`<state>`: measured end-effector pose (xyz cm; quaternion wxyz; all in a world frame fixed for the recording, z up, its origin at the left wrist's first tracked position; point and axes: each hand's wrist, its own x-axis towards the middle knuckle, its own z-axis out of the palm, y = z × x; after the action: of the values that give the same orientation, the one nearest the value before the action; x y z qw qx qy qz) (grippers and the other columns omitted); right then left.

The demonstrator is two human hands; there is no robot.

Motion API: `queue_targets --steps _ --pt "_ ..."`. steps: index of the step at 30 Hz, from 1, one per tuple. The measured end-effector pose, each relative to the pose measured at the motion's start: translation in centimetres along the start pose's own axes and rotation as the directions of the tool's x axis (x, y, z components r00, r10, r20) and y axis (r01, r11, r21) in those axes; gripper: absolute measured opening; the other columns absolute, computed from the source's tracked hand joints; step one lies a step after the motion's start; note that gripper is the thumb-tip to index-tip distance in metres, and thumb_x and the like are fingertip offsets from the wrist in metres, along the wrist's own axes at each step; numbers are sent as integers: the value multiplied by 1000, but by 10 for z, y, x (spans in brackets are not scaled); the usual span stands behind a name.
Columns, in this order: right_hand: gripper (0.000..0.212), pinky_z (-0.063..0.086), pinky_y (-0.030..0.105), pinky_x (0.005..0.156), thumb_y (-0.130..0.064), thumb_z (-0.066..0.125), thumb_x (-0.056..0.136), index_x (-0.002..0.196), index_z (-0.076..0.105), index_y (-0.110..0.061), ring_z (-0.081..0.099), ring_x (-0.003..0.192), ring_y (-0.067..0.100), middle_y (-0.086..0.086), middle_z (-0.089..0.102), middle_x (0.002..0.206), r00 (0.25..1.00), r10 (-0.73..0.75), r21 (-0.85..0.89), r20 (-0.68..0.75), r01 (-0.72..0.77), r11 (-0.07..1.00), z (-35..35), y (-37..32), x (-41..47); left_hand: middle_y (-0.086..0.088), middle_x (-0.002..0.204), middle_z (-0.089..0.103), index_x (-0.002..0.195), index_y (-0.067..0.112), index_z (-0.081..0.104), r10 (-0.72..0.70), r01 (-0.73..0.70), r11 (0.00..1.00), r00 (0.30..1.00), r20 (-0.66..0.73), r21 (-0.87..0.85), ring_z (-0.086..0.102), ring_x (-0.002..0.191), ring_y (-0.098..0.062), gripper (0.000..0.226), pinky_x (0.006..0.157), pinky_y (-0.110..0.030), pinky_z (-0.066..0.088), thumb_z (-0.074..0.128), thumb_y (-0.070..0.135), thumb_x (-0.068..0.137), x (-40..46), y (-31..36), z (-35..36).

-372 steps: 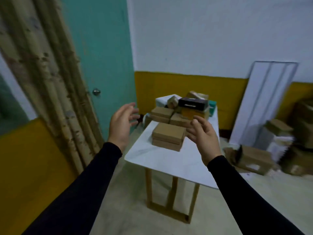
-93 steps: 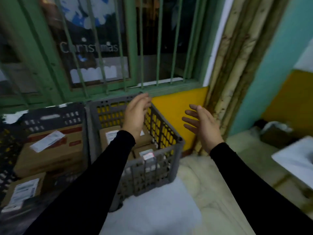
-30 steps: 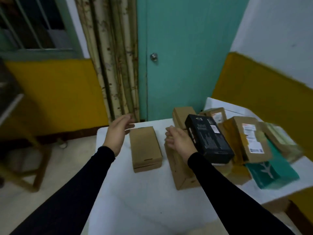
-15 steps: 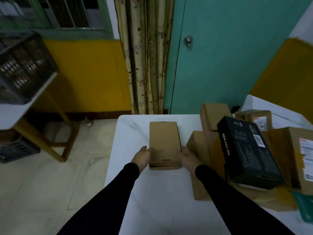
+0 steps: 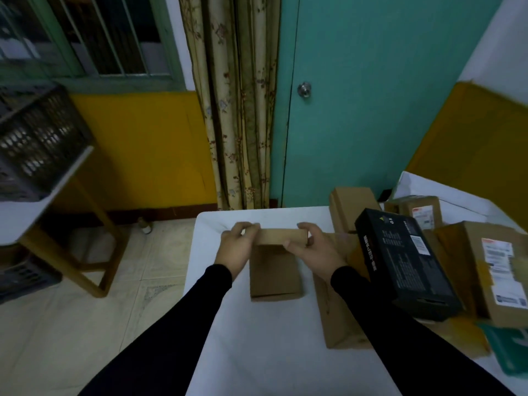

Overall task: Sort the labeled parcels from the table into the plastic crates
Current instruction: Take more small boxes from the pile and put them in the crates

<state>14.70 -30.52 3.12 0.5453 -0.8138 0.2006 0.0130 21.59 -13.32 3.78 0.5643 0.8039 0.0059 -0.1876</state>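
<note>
Bare table (image 5: pixel 243 352) left, black box (image 5: pixel 405 267) right

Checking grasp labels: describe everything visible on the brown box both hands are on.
The box is plain brown cardboard, flat and oblong, with no label on the faces that show. Its far end is tipped up off the white table; the near end sits low. The left hand and right hand grip the raised end, fingers curled over its corners.

- Black box (image 5: pixel 405 264) — white print and a small barcode sticker, too small to read.
- Brown parcel (image 5: pixel 497 270) at right — white shipping label, text illegible.
- Far parcel (image 5: pixel 420 212) — label with a red mark, unreadable.
</note>
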Motion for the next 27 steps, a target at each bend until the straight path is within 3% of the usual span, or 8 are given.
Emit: queue_targets --steps 4,6,8,12,17,20,24,27 --pt "40 53 28 75 -37 75 84 118 56 -25 61 89 18 -2 62 97 983 -170 -83 -69 164 983 -16 -29 -6 8 98 61 88 34 60 116 -129 971 990 -76 -202 56 92 -10 27 87 -34 41 40 48 100 -23 53 -29" --pt "34 46 25 68 -46 72 85 106 61 -21 56 78 12 -5 59 86 973 -215 -50 -89 211 976 -20 -43 -11 15 85 63 82 32 62 152 -169 957 984 -92 -234 58 85 -5 32 79 -31 41 40 46 101 -34 70 -43" --pt "44 42 24 65 -58 68 83 101 63 -17 53 71 10 -5 58 80 967 -232 55 -106 239 970 -22 -56 -16 13 80 70 83 26 68 202 -212 954 977 -68 -214 63 84 -10 35 77 -29 44 43 44 100 -39 78 -54" --pt "36 41 22 63 -50 58 94 102 67 -15 48 67 11 -4 59 75 987 -109 395 -118 148 907 -28 -75 -23 0 90 77 96 21 73 149 -133 974 986 74 -184 71 90 -24 32 86 -36 53 52 46 96 -48 74 -74" --pt "49 49 30 77 -60 58 88 99 67 -13 59 79 19 5 66 83 980 -1 564 -197 114 818 -39 -86 -28 -5 102 76 114 19 66 119 -89 986 969 215 -144 70 96 -23 27 86 -39 55 60 37 94 -57 60 -89" --pt "34 51 24 62 -46 58 95 89 62 -13 57 64 11 0 61 70 982 93 702 -162 49 710 -40 -88 -34 -9 107 74 123 21 57 114 -63 973 967 227 -220 70 100 -26 36 89 -45 56 68 25 90 -57 65 -100" --pt "22 48 22 58 -35 61 96 89 58 -14 49 63 11 1 51 73 976 157 678 -150 -14 735 -40 -87 -42 -11 105 71 118 26 56 184 -145 950 976 118 -278 70 87 -22 28 63 -31 58 66 21 92 -60 84 -110" --pt "31 55 30 82 -40 61 95 115 56 -17 58 86 16 5 61 101 960 114 531 -254 40 846 -42 -85 -41 -11 101 70 116 24 57 261 -235 943 962 85 -235 68 81 -20 24 60 -30 56 63 23 94 -61 96 -116"
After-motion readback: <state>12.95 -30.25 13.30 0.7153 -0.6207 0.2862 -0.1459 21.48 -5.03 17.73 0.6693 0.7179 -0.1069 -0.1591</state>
